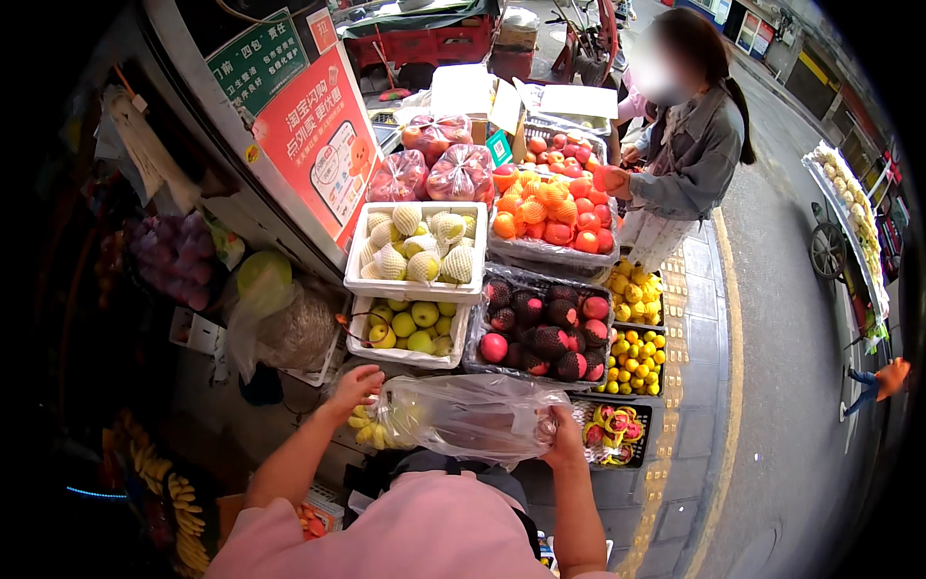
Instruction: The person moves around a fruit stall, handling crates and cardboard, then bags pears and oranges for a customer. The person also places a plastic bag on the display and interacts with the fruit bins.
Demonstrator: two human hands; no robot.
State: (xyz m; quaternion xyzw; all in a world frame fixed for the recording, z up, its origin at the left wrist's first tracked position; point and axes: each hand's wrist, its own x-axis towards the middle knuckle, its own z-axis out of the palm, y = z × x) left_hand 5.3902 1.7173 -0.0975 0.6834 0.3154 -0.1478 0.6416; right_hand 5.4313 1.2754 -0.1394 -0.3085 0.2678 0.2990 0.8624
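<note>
A clear plastic bag [473, 417] stretches crosswise in front of my body. My right hand [562, 439] grips its bunched right end. At the bag's upper left corner, the curled fingers of my left hand [355, 391] pinch its edge. Just beyond the bag are a white foam box of green-yellow fruit [417, 333] and a crate of dark red fruit in black nets [545, 333]. Pale fruit in white foam sleeves [420, 246] fills the box stacked above the green-yellow fruit. Some yellow fruit [368, 427] shows beside the bag's left end.
Crates of oranges [632, 362], yellow fruit [635, 292] and dragon fruit [614, 432] line the right side. Bagged red fruit [461, 172] lies farther back. A person in a denim jacket [690, 159] stands by the orange and red fruit [555, 217]. Bananas [183, 516] are at lower left.
</note>
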